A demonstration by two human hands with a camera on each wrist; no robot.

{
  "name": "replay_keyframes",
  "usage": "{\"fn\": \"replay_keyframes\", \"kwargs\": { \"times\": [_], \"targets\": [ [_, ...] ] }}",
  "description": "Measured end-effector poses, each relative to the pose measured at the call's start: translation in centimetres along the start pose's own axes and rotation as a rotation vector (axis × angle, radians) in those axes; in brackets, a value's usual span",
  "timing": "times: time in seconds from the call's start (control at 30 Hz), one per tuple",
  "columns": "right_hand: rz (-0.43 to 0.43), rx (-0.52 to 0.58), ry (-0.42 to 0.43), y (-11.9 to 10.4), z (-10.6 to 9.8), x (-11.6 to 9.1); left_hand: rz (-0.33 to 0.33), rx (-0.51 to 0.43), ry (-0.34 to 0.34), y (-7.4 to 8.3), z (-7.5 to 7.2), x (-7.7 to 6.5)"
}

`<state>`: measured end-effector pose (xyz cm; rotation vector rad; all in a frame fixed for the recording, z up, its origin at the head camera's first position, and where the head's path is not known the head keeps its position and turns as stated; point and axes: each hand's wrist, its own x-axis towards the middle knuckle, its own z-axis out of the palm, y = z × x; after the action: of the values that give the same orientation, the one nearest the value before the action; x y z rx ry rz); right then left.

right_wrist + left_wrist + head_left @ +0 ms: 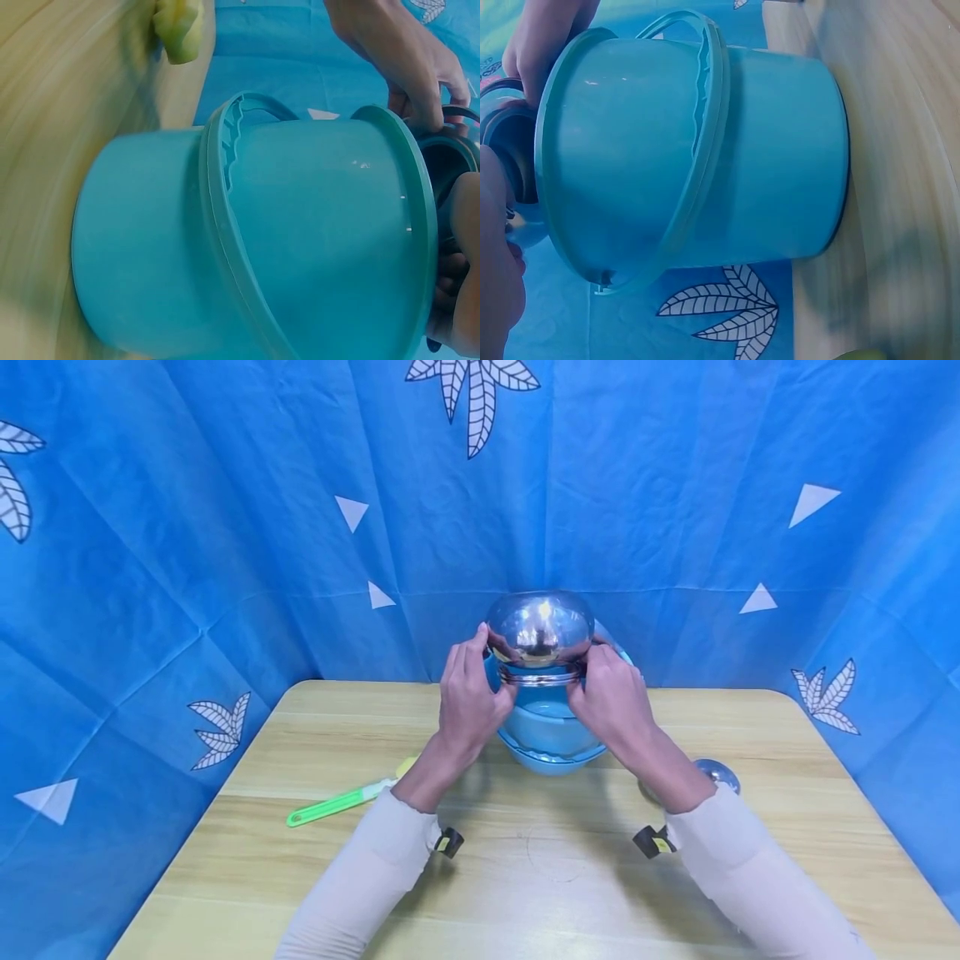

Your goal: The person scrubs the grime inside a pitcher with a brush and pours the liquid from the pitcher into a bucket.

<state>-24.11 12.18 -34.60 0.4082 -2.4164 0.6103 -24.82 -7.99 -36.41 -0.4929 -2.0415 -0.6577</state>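
Observation:
A shiny, round-bellied metal pot is tipped mouth down over a light blue plastic bucket. My left hand grips the pot's left side near the narrow neck, and my right hand holds it on the right. In the left wrist view, the pot's dark mouth faces the bucket's rim. Both hands are just above that rim in the wrist views. Upright on the table, the bucket has its handle hanging down across its side. The bucket's inside is mostly hidden.
On the left of the wooden table lies a green-handled tool with a yellow head, partly behind my left forearm. A small shiny metal object sits by my right forearm. Blue patterned cloth hangs behind the table.

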Motion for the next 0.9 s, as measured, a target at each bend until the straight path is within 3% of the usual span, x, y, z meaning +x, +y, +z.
{"fn": "replay_keyframes", "kwargs": {
  "times": [0.43,0.9],
  "targets": [
    [-0.040,-0.071,-0.005,-0.5,-0.7,-0.6,0.018,0.040,-0.021,0.1,-0.7,-0.2],
    [-0.131,-0.114,0.025,-0.6,-1.0,-1.5,0.034,0.101,-0.099,0.2,-1.6,-0.3]
  ]
}}
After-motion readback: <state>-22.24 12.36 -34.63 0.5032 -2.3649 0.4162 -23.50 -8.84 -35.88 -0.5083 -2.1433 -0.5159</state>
